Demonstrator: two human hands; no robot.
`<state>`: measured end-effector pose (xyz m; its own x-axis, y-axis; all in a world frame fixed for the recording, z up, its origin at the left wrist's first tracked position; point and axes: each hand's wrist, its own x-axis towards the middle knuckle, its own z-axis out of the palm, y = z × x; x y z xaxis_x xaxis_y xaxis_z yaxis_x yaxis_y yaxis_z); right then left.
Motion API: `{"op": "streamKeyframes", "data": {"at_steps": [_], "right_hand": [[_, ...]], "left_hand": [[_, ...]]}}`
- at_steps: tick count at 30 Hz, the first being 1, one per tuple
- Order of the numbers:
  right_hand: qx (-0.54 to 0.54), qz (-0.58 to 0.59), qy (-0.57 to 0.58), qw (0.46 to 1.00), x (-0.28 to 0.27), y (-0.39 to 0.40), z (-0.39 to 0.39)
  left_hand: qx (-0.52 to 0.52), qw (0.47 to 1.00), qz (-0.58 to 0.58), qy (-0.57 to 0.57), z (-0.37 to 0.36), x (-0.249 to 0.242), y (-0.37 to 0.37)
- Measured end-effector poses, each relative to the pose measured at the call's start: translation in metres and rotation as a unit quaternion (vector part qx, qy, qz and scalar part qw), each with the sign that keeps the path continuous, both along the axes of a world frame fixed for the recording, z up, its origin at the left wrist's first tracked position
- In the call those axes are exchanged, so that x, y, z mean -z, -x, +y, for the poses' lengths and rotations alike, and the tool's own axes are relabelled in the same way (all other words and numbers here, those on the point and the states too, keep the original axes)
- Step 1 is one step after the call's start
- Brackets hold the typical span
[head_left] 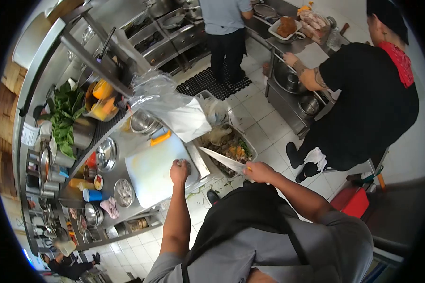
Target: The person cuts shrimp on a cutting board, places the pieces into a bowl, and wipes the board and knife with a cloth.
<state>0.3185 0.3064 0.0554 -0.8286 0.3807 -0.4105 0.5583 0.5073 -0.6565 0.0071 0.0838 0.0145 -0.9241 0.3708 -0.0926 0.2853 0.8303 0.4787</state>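
Observation:
My right hand [261, 172] is closed around the handle of a large kitchen knife [224, 161]. Its long blade points left, above a bin of food scraps [253, 150]. On the right edge of the white cutting board [152, 175], my left hand [179, 172] is closed on something small and greyish that I cannot make out. A second knife with an orange handle [160, 137] lies at the board's far edge. Beside the board's left side stands a metal bowl of pale pieces [124, 192].
A shelf with leafy greens [63, 113] runs along the left. Plastic wrap and a white sheet [190, 120] hang over the counter's far end. One person [359, 104] stands at a steel table on the right; another [225, 28] is near the stove [167, 40].

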Motion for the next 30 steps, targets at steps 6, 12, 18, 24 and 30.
{"op": "streamKeyframes", "data": {"at_steps": [6,12,18,24,30], "right_hand": [[-0.046,-0.004,-0.011,0.999,-0.004,0.021,0.002],[-0.078,0.004,-0.04,0.996,-0.006,0.037,-0.007],[-0.102,-0.023,-0.065,0.992,-0.032,0.048,-0.012],[-0.109,-0.028,-0.069,0.991,-0.036,0.056,-0.014],[-0.114,-0.027,-0.067,0.991,-0.036,0.062,-0.018]], "left_hand": [[-0.033,0.999,-0.009,-0.018,-0.002,0.013,0.001],[0.009,0.994,-0.031,-0.101,-0.003,-0.001,-0.004],[0.021,0.992,-0.049,-0.111,-0.006,0.007,0.006],[-0.01,0.998,-0.027,-0.061,0.009,0.001,0.002],[-0.017,0.996,-0.046,-0.076,0.008,0.007,0.011]]}}
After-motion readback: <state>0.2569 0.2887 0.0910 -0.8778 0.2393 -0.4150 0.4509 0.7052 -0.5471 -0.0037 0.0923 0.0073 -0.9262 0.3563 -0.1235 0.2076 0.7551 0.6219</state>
